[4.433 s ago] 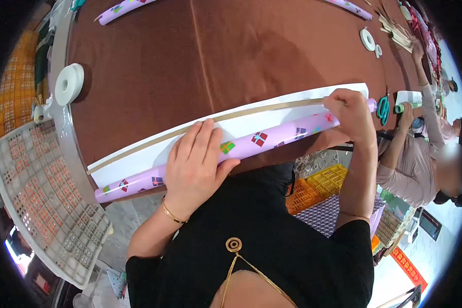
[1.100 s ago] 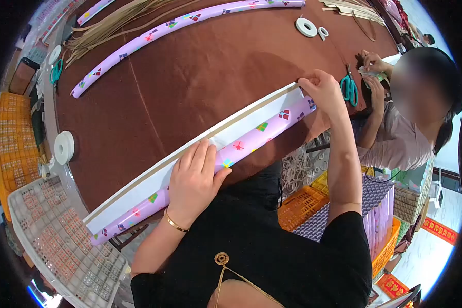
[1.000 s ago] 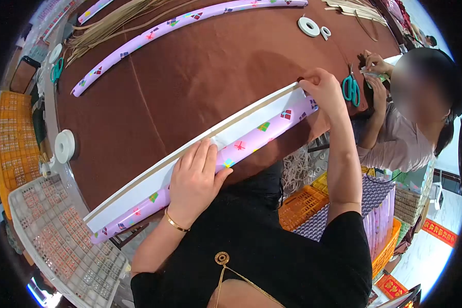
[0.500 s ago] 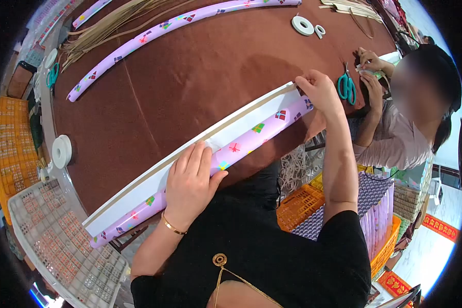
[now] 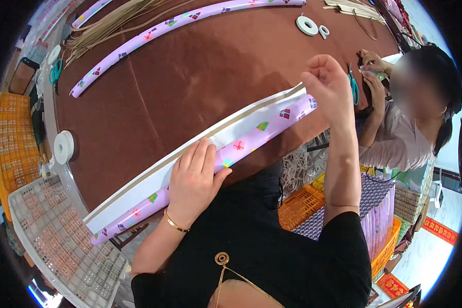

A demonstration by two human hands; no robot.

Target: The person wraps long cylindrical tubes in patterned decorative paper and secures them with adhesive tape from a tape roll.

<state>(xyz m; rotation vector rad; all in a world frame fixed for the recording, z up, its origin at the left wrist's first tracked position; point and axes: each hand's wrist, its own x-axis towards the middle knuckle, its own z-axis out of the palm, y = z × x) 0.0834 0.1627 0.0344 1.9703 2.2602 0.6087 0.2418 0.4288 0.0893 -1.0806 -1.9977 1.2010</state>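
Observation:
A partly rolled sheet of purple gift-patterned paper [image 5: 251,139] lies diagonally on the brown table [image 5: 190,82], its white underside showing along the far edge. A tan strip [image 5: 154,170] runs along that white edge. My left hand [image 5: 195,172] lies flat over the middle of the roll, fingers stretched onto the white side and thumb on the purple. Just above the roll's right end is my right hand [image 5: 327,82], fingers curled in; whatever they may hold is too small to make out.
White tape rolls [image 5: 307,25] lie at the back. Teal scissors [image 5: 353,88] are right of my right hand, near a co-worker [image 5: 395,123]. Another purple roll [image 5: 154,35] and tan strips [image 5: 100,33] lie at the far left. A plastic tray [image 5: 61,236] stands lower left.
My right hand has lifted slightly up and right, off the paper's right corner. The white edge there now looks curved. My left hand stays on the roll.

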